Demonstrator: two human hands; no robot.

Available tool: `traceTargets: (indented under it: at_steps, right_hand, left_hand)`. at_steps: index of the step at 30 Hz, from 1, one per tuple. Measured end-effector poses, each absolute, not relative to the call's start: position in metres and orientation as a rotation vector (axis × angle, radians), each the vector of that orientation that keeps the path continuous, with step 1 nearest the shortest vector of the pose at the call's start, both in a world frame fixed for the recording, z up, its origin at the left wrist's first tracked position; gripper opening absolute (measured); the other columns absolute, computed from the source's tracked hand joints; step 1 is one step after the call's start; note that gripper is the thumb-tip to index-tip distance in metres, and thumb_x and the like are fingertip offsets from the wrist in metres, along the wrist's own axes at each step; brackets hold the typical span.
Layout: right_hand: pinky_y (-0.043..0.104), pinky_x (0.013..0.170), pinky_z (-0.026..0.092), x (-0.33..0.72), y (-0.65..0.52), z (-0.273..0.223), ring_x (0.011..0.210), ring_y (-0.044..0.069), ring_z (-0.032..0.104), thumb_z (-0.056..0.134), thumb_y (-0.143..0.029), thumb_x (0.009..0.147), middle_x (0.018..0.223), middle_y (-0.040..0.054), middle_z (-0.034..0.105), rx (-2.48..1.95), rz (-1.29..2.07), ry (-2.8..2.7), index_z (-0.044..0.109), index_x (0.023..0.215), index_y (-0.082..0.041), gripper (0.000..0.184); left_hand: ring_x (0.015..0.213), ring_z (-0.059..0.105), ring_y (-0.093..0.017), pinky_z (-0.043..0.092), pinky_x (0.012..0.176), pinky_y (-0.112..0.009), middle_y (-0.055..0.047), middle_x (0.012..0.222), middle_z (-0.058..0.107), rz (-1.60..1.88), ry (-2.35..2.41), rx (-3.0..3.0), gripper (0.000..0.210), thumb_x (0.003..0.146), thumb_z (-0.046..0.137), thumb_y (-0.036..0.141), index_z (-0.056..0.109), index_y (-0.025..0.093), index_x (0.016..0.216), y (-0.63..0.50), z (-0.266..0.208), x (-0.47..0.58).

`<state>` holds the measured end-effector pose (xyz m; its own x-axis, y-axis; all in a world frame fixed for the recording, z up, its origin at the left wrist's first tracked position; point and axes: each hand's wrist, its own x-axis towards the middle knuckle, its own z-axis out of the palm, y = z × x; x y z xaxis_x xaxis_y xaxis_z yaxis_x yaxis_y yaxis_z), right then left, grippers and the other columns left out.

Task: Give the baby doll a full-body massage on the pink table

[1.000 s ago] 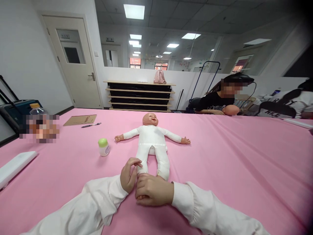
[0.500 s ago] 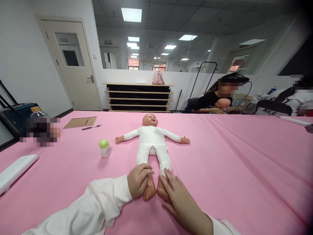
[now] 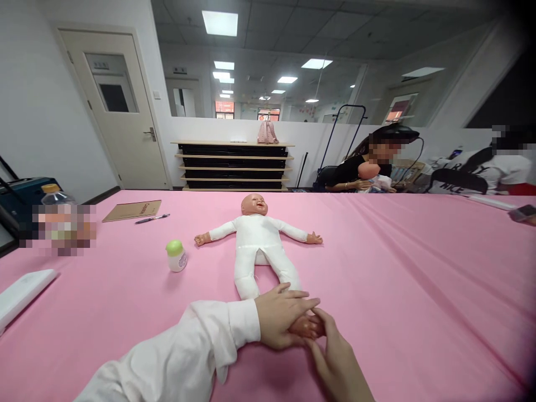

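A baby doll (image 3: 258,231) with a white cloth body lies on its back, arms spread, its head at the far end. Over the ankle of its leg on the right side, my left hand (image 3: 281,315) is wrapped, fingers laid across the top and thumb below. My right hand (image 3: 337,352) curves round the toe end of the same foot (image 3: 307,326), thumb and fingers on either side. The doll's other foot is hidden behind my left hand and sleeve. A small jar with a green lid (image 3: 176,255) stands left of the doll.
A pink cloth (image 3: 397,290) covers the table. On the left are a notebook (image 3: 133,210), a pen (image 3: 152,219), a bottle (image 3: 52,195) and a white long object (image 3: 25,296). Across the table a person (image 3: 352,173) holds another doll; a further person (image 3: 481,167) sits at far right.
My left hand has moved right, from the left foot to the right one. My right hand has slid from the leg to the toe end. The doll's leg has shifted right.
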<state>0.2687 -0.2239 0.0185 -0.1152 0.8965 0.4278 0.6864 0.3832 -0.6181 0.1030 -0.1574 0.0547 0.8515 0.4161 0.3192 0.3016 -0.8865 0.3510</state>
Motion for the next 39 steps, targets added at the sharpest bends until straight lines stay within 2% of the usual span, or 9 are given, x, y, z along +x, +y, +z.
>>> traceTargets:
  at_steps: [6, 10, 12, 18, 21, 23, 26, 31, 39]
  right_hand:
    - [0.033, 0.07, 0.054, 0.277, -0.222, 0.031, 0.08, 0.019, 0.063, 0.043, -0.026, 0.081, 0.09, 0.0069, 0.062, -1.402, 0.364, -1.817, 0.043, 0.103, -0.021, 0.023]
    - [0.031, 0.066, 0.052, 0.276, -0.219, 0.039, 0.074, 0.018, 0.061, 0.043, -0.025, 0.08, 0.083, 0.0044, 0.06, -1.363, 0.374, -1.847, 0.046, 0.093, -0.022, 0.014]
    - [0.031, 0.064, 0.052, 0.277, -0.219, 0.039, 0.072, 0.018, 0.061, 0.045, -0.027, 0.081, 0.08, 0.0041, 0.06, -1.381, 0.402, -1.837, 0.047, 0.09, -0.021, 0.011]
    - [0.032, 0.068, 0.054, 0.278, -0.214, 0.029, 0.076, 0.018, 0.062, 0.056, -0.039, 0.079, 0.09, 0.0063, 0.061, -1.385, 0.443, -1.645, 0.042, 0.112, -0.02, 0.04]
    - [0.036, 0.077, 0.053, 0.271, -0.211, 0.026, 0.092, 0.021, 0.06, 0.051, -0.042, 0.083, 0.11, 0.0115, 0.055, -1.281, 0.395, -1.64, 0.042, 0.116, -0.019, 0.041]
    - [0.042, 0.09, 0.047, 0.265, -0.209, 0.026, 0.112, 0.025, 0.05, 0.049, -0.042, 0.084, 0.125, 0.0138, 0.046, -1.189, 0.351, -1.7, 0.039, 0.123, -0.019, 0.047]
    - [0.046, 0.103, 0.036, 0.255, -0.207, 0.027, 0.129, 0.026, 0.032, 0.049, -0.037, 0.085, 0.136, 0.0122, 0.036, -1.081, 0.375, -1.818, 0.03, 0.132, -0.022, 0.053]
    - [0.045, 0.106, 0.032, 0.246, -0.206, 0.024, 0.134, 0.024, 0.022, 0.049, -0.03, 0.086, 0.14, 0.0085, 0.032, -1.025, 0.443, -1.893, 0.023, 0.137, -0.026, 0.057]
    - [0.043, 0.107, 0.032, 0.245, -0.209, 0.014, 0.132, 0.022, 0.028, 0.044, -0.026, 0.088, 0.14, 0.008, 0.032, -1.076, 0.454, -1.877, 0.02, 0.138, -0.027, 0.055]
  left_hand:
    - [0.119, 0.043, -0.029, 0.032, 0.097, -0.048, -0.013, 0.119, 0.054, 0.584, 0.493, 2.829, 0.058, 0.075, 0.054, 0.03, 0.036, 0.015, 0.128, -0.154, 0.049, 0.102]
    - [0.115, 0.045, -0.029, 0.035, 0.095, -0.048, -0.015, 0.115, 0.055, 0.606, 0.5, 2.798, 0.059, 0.07, 0.057, 0.024, 0.039, 0.013, 0.125, -0.152, 0.048, 0.102]
    - [0.112, 0.047, -0.027, 0.035, 0.095, -0.047, -0.013, 0.112, 0.057, 0.586, 0.494, 2.756, 0.05, 0.07, 0.058, 0.023, 0.044, 0.014, 0.118, -0.151, 0.05, 0.102]
    - [0.09, 0.057, -0.021, 0.044, 0.086, -0.035, -0.007, 0.091, 0.062, 0.776, 0.528, 2.582, 0.027, 0.07, 0.061, 0.024, 0.054, 0.015, 0.095, -0.149, 0.05, 0.105]
    - [0.098, 0.056, -0.021, 0.044, 0.088, -0.033, -0.008, 0.098, 0.063, 0.946, 0.526, 2.381, 0.028, 0.071, 0.064, 0.029, 0.056, 0.016, 0.095, -0.152, 0.048, 0.106]
    - [0.103, 0.054, -0.021, 0.042, 0.091, -0.034, -0.008, 0.101, 0.063, 1.074, 0.528, 2.222, 0.031, 0.07, 0.067, 0.034, 0.057, 0.017, 0.094, -0.155, 0.047, 0.107]
    - [0.092, 0.057, -0.02, 0.044, 0.085, -0.032, -0.006, 0.091, 0.064, 1.211, 0.57, 2.044, 0.031, 0.068, 0.07, 0.04, 0.059, 0.016, 0.084, -0.161, 0.047, 0.109]
    - [0.071, 0.052, -0.013, 0.042, 0.07, -0.024, -0.001, 0.074, 0.059, 1.202, 0.766, 1.891, 0.028, 0.073, 0.064, 0.043, 0.06, 0.015, 0.075, -0.169, 0.047, 0.11]
    - [0.07, 0.048, -0.013, 0.04, 0.069, -0.024, -0.001, 0.071, 0.054, 1.224, 0.73, 1.98, 0.026, 0.075, 0.061, 0.04, 0.056, 0.015, 0.071, -0.17, 0.043, 0.111]
